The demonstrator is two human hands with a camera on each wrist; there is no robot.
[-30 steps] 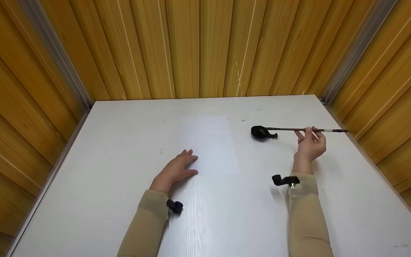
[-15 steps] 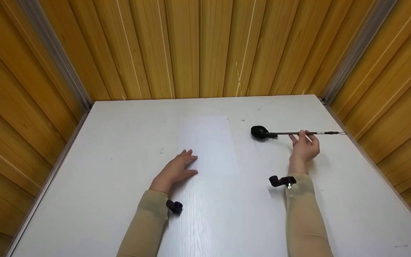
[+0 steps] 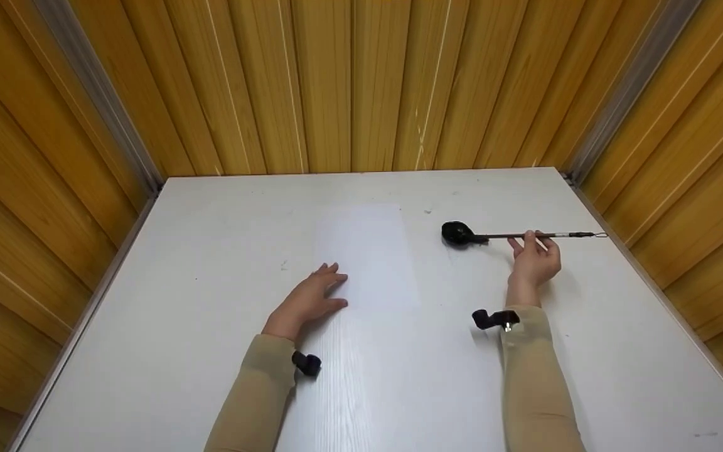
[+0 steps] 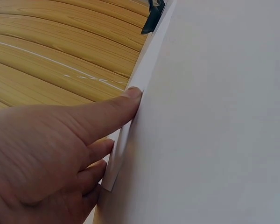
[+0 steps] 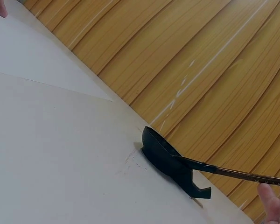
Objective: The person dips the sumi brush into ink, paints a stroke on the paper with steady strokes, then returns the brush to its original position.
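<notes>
Right now the right hand [image 3: 534,263] pinches the thin shaft of a brush [image 3: 528,235] between fingertips and thumb, right of the frame's centre in the head view. The brush lies nearly level, and its tip sits in or on a small black dish [image 3: 457,233] just left of the hand; the right wrist view shows the shaft meeting the dish [image 5: 165,158], but not whether the bristles are wet.

To my eye the grip sits near the middle of the shaft, so a light hold should keep the tip from dragging the dish along the white table [image 3: 211,251].

Left of centre, the left hand [image 3: 308,300] lies flat with straight fingers at the near left edge of a white sheet of paper [image 3: 368,257], pinning it; steady pressure there should keep the sheet from sliding.
</notes>
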